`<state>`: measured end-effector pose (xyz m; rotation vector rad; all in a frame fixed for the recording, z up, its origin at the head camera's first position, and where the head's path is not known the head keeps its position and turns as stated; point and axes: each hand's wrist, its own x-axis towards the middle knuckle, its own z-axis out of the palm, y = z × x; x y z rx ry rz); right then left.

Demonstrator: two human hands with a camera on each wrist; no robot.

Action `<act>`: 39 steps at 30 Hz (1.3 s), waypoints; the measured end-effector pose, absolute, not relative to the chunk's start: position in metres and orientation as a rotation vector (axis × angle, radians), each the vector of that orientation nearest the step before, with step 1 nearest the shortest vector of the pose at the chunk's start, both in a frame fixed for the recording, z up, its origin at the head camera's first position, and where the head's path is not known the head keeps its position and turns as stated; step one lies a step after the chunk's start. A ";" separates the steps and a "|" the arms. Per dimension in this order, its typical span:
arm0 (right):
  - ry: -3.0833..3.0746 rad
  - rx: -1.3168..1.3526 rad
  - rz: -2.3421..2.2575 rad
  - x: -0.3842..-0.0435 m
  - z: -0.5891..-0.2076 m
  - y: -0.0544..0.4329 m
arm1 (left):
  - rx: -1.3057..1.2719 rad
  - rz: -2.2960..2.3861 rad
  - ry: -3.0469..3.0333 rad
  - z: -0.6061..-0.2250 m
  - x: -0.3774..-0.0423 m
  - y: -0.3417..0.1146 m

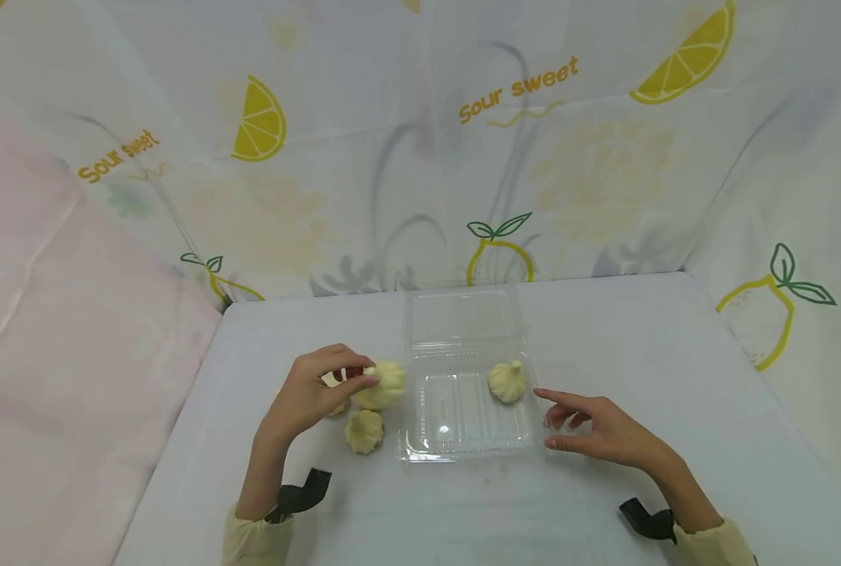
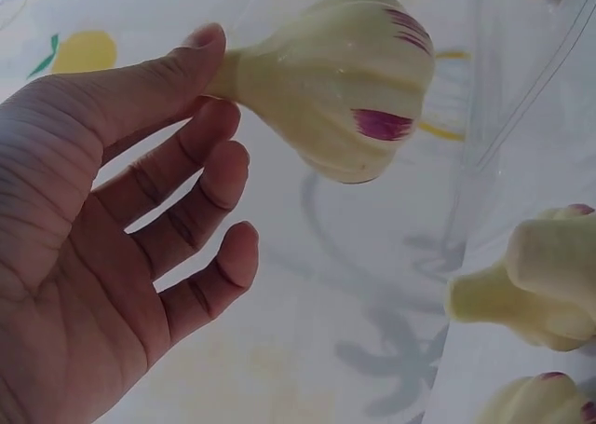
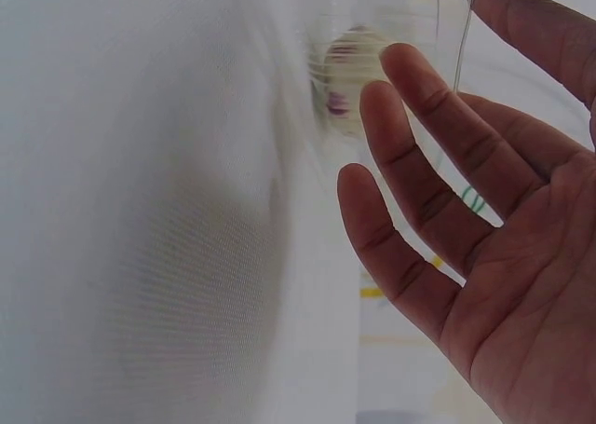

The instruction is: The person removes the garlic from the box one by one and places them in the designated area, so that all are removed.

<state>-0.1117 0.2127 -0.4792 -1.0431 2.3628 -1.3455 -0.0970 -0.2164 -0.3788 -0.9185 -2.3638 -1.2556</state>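
By its stem, a cream garlic bulb (image 2: 345, 88) with purple streaks is pinched between the thumb and forefinger of my left hand (image 1: 307, 397). In the head view this bulb (image 1: 389, 384) hangs just left of a clear plastic clamshell box (image 1: 456, 432), over other bulbs. One garlic bulb (image 1: 508, 382) sits inside the box near its right wall. My right hand (image 1: 604, 430) is at the box's right side, forefinger and thumb apart along the rim. In the right wrist view the remaining fingers (image 3: 396, 228) are loosely spread beside the clear wall.
Left of the box, a garlic bulb (image 1: 364, 432) lies on the white-covered table (image 1: 505, 511), with another bulb (image 1: 337, 399) partly hidden behind my left hand. The box's lid (image 1: 466, 314) is folded back, away from me. Lemon-printed cloth (image 1: 364, 212) hangs behind the table.
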 end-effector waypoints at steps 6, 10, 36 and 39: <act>2.372 -1.042 -1.343 -0.111 -0.478 0.212 | -0.836 -1.262 -2.424 -0.392 -0.098 -0.239; 2.371 -1.031 -1.339 -0.111 -0.478 0.212 | -0.782 -1.226 -2.472 -0.389 -0.093 -0.247; 2.364 -1.040 -1.343 -0.111 -0.477 0.212 | -0.608 -1.093 -2.628 -0.395 -0.067 -0.290; 2.364 -1.041 -1.344 -0.111 -0.477 0.212 | -0.597 -1.085 -2.664 -0.397 -0.065 -0.292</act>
